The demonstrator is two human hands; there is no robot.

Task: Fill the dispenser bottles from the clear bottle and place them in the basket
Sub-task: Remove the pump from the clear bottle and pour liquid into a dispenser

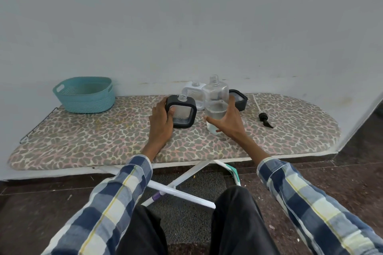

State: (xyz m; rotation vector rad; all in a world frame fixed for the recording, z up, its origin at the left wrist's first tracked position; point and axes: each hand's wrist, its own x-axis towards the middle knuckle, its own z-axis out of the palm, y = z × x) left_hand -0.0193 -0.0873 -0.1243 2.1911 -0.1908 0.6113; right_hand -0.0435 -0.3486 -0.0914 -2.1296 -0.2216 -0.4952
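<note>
**Dispenser bottles: filling barely begun, basket holds none**

The dispenser bottles stand uncapped near the middle of the ironing board (83,143). The black dispenser bottle (182,114) is nearest, its neck open, and the left hand (160,119) grips its left edge with fingers curled round the frame. It appears to hold little or no liquid, though the frosted window makes that hard to judge. Behind it stands the white dispenser bottle (193,94), also without its pump. A second black piece (239,97) sits farther right, partly hidden, and what it is cannot be told.

The clear bottle (216,105) stands upright just right of the black one, cap off, roughly half full. The right hand (227,121) wraps round its lower body, thumb in front.

A black pump head (265,44) lies on the board well to the right. The teal basket (85,95) sits at the far left, with no bottle showing in it.

By this reading, pouring is about to start; filling, recapping and placing all remain.
</note>
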